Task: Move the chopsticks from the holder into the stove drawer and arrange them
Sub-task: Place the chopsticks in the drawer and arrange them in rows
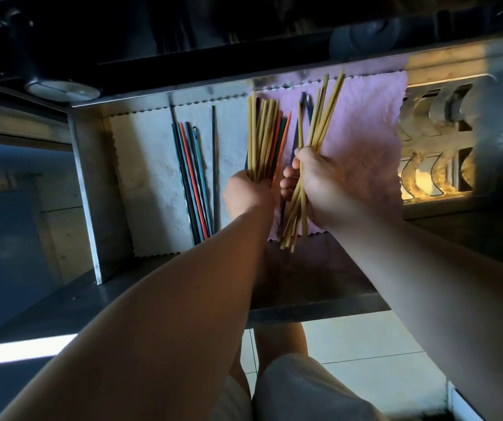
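Note:
The steel stove drawer (92, 183) stands pulled out below the stove top. My left hand (248, 194) grips a bundle of bamboo chopsticks (261, 135) with a few red and green ones mixed in, tips pointing away from me. My right hand (315, 183) grips a second, looser bundle of bamboo chopsticks (323, 117) that fans out above and below the fist. Both bundles are held over the pink cloth (365, 141) lining the drawer's right part. Several coloured chopsticks (194, 183) lie side by side on the white liner (149, 183) at the left.
A single dark chopstick (213, 165) lies alone right of the coloured group. A metal rack with curved slots (435, 147) stands at the drawer's right end. The dark stove top (183, 34) overhangs the back. Tiled floor (365, 344) and my knees are below.

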{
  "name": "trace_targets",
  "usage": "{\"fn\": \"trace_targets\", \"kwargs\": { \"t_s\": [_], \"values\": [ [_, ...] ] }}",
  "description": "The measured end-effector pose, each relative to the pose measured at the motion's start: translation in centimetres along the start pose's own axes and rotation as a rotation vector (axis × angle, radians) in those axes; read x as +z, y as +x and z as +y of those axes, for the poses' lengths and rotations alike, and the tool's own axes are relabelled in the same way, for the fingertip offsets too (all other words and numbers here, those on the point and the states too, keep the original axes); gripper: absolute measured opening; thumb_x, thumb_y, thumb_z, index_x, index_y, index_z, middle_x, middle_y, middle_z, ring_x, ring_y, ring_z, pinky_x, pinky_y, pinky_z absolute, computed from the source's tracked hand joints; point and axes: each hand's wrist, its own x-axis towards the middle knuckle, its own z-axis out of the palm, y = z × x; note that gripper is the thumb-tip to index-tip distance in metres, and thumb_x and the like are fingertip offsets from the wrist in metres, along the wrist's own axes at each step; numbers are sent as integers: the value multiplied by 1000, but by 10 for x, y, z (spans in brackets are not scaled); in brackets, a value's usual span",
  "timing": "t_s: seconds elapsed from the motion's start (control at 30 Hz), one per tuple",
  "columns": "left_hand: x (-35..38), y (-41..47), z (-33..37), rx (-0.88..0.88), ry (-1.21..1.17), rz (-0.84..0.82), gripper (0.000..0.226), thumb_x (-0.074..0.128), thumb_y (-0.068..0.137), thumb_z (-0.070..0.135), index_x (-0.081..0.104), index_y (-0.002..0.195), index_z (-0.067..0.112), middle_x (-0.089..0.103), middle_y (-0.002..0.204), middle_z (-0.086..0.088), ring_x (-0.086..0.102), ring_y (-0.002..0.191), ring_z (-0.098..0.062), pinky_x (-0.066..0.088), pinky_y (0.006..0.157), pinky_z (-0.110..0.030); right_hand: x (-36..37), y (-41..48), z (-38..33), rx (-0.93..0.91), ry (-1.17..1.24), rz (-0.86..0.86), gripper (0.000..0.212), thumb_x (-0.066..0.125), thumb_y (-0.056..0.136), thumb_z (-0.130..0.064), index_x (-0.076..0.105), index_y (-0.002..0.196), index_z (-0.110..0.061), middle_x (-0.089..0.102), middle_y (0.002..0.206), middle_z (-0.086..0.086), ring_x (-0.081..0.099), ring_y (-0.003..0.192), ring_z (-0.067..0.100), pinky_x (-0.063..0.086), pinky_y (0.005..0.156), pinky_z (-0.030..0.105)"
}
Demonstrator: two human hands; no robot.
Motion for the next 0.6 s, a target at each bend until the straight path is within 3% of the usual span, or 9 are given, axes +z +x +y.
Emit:
{"fn": "trace_targets", "kwargs": {
  "t_s": [0.13,0.33,0.47,0.6],
  "values": [
    [2,7,4,-14,66,-1,20,65,86,21,71,101,10,66,86,-8,64,83,-29,43,67,-28,-5,0,1,-17,58,-3,32,44,93,-16,45,62,-14,49,50,3,47,37,17,44,43,22],
    [-11,13,5,-28,56,-79,20,66,87,25,72,99,10,66,83,-7,67,81,-29,45,63,-27,-13,1,-3,-37,56,-59,30,45,96,-19,46,66,-13,47,51,3,41,37,15,40,41,22],
    [-30,14,5,4,42,-204,18,59,94,30,66,96,14,57,65,0,54,56,-18,36,49,-23,-17,-3,-6,4,85,-76,32,54,96,-31,49,68,-16,36,46,-4,30,30,9,31,36,17],
    [-52,15,-1,-13,32,-375,29,50,98,36,64,92,12,59,72,-7,49,57,-21,41,56,-28,-22,-11,-8,0,57,-102,27,61,93,-35,52,76,-17,30,50,-6,27,34,7,26,37,15]
  ]
}}
